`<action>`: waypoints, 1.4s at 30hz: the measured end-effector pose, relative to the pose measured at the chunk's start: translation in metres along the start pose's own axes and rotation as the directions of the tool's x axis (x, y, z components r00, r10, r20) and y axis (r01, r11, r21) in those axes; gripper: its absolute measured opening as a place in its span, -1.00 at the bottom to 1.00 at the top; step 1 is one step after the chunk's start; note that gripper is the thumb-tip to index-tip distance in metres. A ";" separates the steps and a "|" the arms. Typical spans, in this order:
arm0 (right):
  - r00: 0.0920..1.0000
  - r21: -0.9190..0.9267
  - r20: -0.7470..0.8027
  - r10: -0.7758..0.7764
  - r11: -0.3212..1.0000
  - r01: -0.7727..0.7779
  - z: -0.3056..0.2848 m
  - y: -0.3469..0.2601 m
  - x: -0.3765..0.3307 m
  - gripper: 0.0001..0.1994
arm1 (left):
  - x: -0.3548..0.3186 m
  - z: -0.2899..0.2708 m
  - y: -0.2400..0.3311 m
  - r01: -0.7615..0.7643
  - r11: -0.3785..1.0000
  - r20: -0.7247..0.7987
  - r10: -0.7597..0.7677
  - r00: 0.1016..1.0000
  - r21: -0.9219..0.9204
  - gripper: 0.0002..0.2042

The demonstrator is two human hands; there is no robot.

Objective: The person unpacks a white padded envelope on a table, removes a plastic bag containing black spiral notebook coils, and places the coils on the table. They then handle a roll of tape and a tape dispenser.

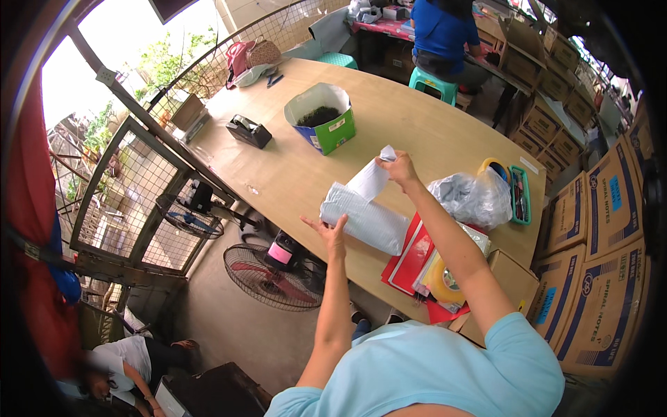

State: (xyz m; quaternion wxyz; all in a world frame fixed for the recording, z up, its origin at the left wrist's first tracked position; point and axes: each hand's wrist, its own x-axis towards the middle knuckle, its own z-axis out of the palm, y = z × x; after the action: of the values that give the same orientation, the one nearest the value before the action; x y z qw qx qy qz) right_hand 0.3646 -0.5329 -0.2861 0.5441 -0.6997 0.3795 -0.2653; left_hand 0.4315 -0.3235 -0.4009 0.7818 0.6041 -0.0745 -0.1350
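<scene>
A pale whitish roll or bundle (372, 226), perhaps plastic or paper, lies on the table near its front edge. My left hand (331, 235) is at its left end, fingers spread and thumb up against its side. Above the bundle, my right hand (399, 170) pinches the far end of a white sheet (369, 181), whose lower end meets the bundle. Whether the sheet is joined to it I cannot tell. Red folders (410, 258) lie beside the bundle, with a roll of yellowish tape (445, 281) on papers, partly behind my right forearm.
On the table (278, 174) stand a green-and-blue box (337, 132) with dark contents, a black tape dispenser (249, 131), clear plastic bags (476, 198) and a green tray (519, 194). Fans (274, 276) stand left, stacked cartons (604, 278) right. Other people (445, 42) sit nearby.
</scene>
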 end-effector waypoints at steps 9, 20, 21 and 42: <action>0.994 0.122 0.091 -0.055 0.992 0.044 0.029 -0.001 -0.017 -0.87 | 0.064 0.040 0.108 -0.941 -0.046 0.936 -0.090 0.339 0.336 0.38; 0.778 0.712 -0.444 0.445 0.702 0.005 -0.207 0.122 -0.024 -0.75 | 0.044 -0.036 0.034 -0.851 0.013 0.825 0.240 0.512 0.525 0.05; 0.798 0.699 -0.465 0.383 0.712 0.066 -0.232 0.113 -0.038 -0.74 | 0.037 -0.025 0.043 -0.842 -0.015 0.832 0.167 0.529 0.539 0.06; 0.994 -0.499 -0.095 0.057 0.861 -0.097 -0.006 0.071 -0.113 0.06 | 0.034 0.032 0.085 -0.581 0.597 0.821 -0.270 0.503 0.553 -0.67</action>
State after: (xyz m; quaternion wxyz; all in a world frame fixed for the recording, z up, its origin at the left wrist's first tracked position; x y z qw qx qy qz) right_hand 0.2783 -0.4522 -0.3480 0.3381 -0.7908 0.4838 -0.1622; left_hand 0.4647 -0.3433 -0.3125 0.2995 0.7203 -0.5586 -0.2818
